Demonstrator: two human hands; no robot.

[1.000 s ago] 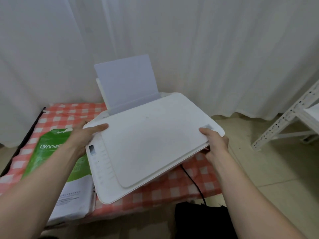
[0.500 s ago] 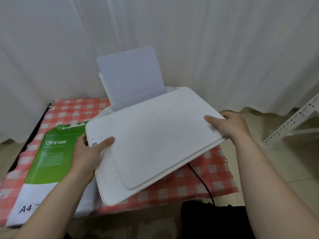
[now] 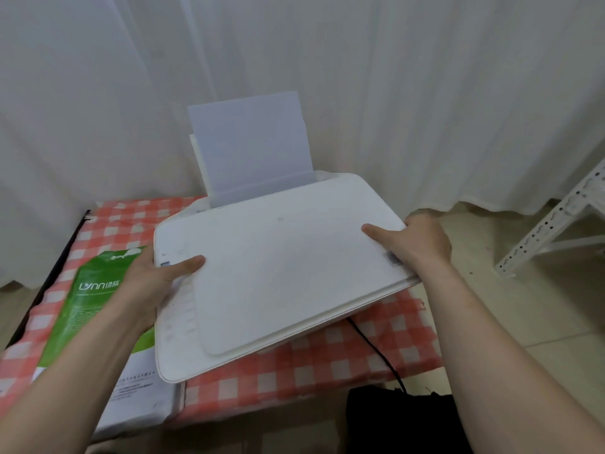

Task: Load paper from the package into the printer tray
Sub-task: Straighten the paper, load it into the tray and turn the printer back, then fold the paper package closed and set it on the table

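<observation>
A white printer (image 3: 278,276) sits skewed on a low table with a red-and-white checked cloth (image 3: 327,365). White paper (image 3: 248,149) stands upright in the rear tray (image 3: 195,152). My left hand (image 3: 154,283) grips the printer's left edge, thumb across the lid. My right hand (image 3: 415,240) grips the right edge, thumb on top, fingers hidden below. A green-and-white A4 paper package (image 3: 95,309) lies flat to the left of the printer, partly under my left arm.
A black cable (image 3: 376,352) runs from under the printer over the table's front edge to a black object (image 3: 402,421) on the floor. White curtains (image 3: 425,93) hang close behind. A white perforated metal rack (image 3: 556,221) stands at the right on the tiled floor.
My left hand has slid from the printer's back-left corner forward along its left edge; my right thumb now lies further onto the lid. The printer looks turned slightly. More of the package shows.
</observation>
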